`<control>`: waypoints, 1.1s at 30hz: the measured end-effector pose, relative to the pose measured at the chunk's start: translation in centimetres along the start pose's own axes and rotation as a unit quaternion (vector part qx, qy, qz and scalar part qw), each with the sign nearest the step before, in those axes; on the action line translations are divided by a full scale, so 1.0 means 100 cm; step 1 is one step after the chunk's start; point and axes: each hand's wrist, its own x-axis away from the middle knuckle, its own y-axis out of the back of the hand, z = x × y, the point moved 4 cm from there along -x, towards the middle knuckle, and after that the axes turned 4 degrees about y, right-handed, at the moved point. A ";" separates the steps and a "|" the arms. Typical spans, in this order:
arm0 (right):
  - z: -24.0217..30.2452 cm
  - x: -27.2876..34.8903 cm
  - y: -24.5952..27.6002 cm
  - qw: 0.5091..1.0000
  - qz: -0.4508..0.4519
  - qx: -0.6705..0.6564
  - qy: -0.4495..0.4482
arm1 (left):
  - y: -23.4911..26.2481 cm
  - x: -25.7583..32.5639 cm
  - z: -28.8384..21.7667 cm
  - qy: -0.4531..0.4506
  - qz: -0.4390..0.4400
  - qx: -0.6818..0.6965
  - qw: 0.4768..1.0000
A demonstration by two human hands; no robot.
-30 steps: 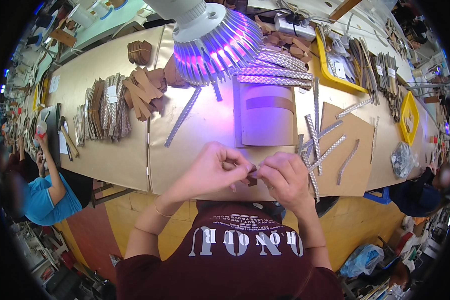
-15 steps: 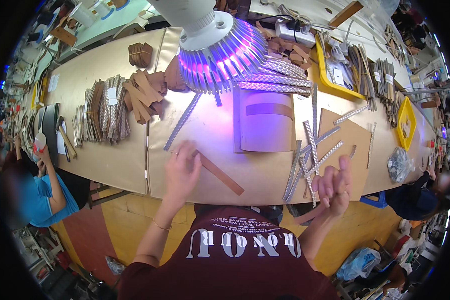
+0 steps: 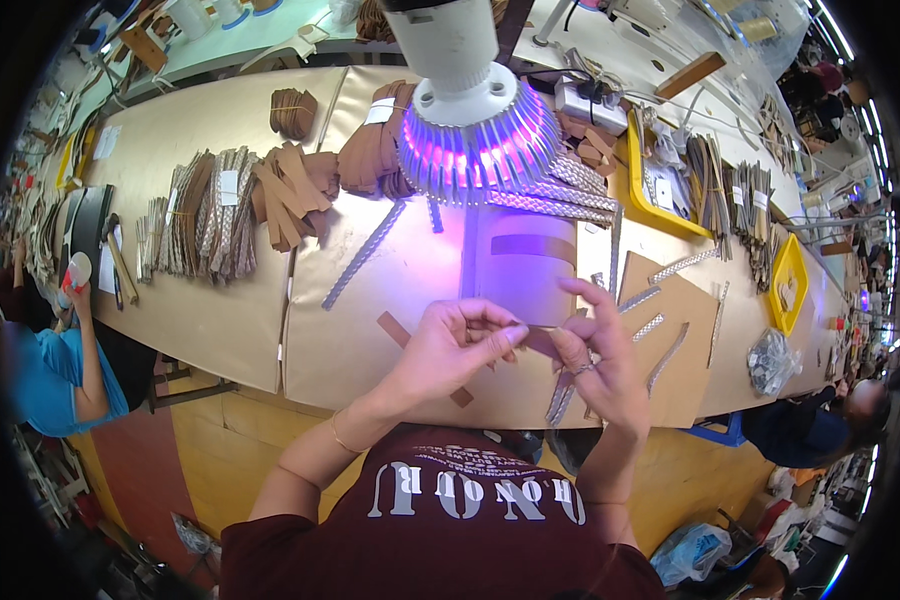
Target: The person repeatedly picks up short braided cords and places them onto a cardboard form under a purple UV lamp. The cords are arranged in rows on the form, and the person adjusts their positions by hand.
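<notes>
My left hand (image 3: 448,345) and my right hand (image 3: 595,352) meet above the near edge of the paper-covered workbench (image 3: 220,320). Between them they pinch a narrow brown strip (image 3: 538,331). The left hand's thumb and forefinger close on one end. The right hand grips the other end, with its remaining fingers spread upward. A second brown strip (image 3: 398,329) lies flat on the bench under my left hand, partly hidden by it.
A round lamp (image 3: 475,135) shines purple light over a brown card sheet (image 3: 530,262). Piles of brown cut pieces (image 3: 290,185) and woven strips (image 3: 365,253) lie on the left, yellow trays (image 3: 638,185) on the right. Another person in blue (image 3: 55,370) sits at the far left.
Half a second ago my hands were apart, the left flat on the strip on the bench and the right swung out to the right. They have since come together on a strip.
</notes>
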 end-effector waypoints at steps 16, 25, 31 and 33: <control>-0.058 -0.037 0.037 0.987 -0.142 0.063 -0.039 | 0.032 -0.042 0.034 -0.007 -0.142 0.075 0.987; -0.080 -0.027 0.024 0.950 -0.245 0.191 0.034 | 0.039 -0.047 0.046 -0.076 -0.200 0.029 0.976; -0.061 0.004 0.019 0.887 -0.395 0.231 0.052 | 0.085 0.002 0.033 -0.184 -0.308 -0.408 0.840; -0.049 0.011 0.008 0.908 -0.367 0.192 0.067 | 0.100 0.020 0.037 -0.131 -0.330 -0.441 0.824</control>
